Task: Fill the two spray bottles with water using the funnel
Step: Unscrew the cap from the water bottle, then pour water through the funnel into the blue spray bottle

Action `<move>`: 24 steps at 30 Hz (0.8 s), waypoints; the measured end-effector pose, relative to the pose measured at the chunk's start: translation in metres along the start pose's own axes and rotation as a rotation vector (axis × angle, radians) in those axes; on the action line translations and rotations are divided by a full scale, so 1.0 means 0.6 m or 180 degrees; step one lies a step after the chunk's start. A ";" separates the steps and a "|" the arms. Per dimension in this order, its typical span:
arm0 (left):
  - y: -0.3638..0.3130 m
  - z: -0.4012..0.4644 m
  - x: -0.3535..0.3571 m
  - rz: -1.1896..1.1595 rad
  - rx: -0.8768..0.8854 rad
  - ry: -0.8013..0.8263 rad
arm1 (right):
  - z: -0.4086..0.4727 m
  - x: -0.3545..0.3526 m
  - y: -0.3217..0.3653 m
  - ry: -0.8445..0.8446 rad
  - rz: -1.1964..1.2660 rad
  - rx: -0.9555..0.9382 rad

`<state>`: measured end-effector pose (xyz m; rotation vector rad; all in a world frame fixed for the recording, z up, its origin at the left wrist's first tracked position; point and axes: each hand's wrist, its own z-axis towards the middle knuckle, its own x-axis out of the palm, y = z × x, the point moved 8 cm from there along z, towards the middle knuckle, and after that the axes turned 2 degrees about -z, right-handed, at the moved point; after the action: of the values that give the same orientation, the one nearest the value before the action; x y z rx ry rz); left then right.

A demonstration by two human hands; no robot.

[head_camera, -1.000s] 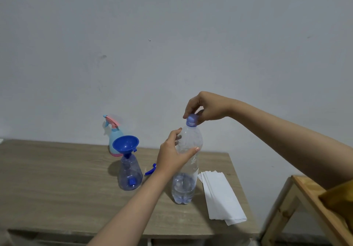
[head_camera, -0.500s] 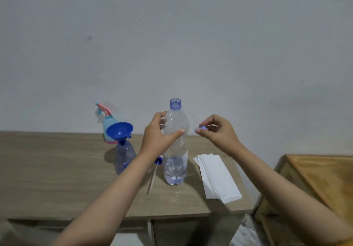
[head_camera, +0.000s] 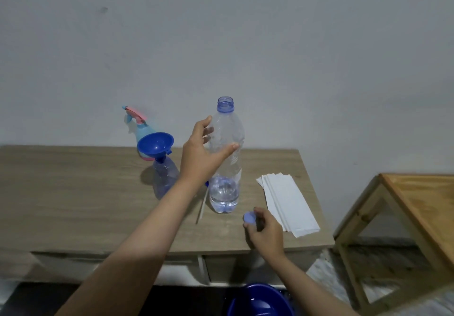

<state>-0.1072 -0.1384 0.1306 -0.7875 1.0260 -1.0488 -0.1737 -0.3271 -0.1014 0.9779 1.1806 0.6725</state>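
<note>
Wooden bench point(head_camera: 73, 193) against a grey wall, uncapped water bottle point(head_camera: 226, 158) standing mid-bench.
Bottle is gripped by left hand point(head_camera: 201, 153); cap point(head_camera: 250, 218) is pinched by right hand point(head_camera: 265, 232) near the front edge. Funnel point(head_camera: 155, 143), seated in spray bottle point(head_camera: 165, 178), could be tipped if knocked during pouring.

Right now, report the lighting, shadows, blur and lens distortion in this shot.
Head view: dim, flat, bluish light, no glare; a soft shadow lies left of the clear spray bottle under the blue funnel; wide-angle bending bows the table edge; the water bottle stays sharp, while the blue basin at the bottom edge blurs.
</note>
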 end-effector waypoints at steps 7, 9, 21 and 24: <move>0.002 -0.005 -0.009 0.0014 -0.0158 0.0179 | 0.033 -0.024 0.163 -0.0408 0.0389 -0.0919; -0.001 -0.007 -0.038 0.0099 -0.0055 0.0087 | 0.057 -0.028 0.230 -0.0581 0.0592 -0.1238; 0.145 0.050 -0.232 0.0865 -0.0339 -0.0063 | 0.122 0.013 0.388 -0.1042 0.0090 -0.2087; 0.173 0.065 -0.233 0.0702 -0.0464 0.0150 | 0.111 0.011 0.437 -0.0902 -0.0171 -0.2394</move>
<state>-0.0594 0.0293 0.0913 -0.7504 1.2106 -0.8139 -0.0935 -0.2227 0.1350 0.3816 0.6132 0.8177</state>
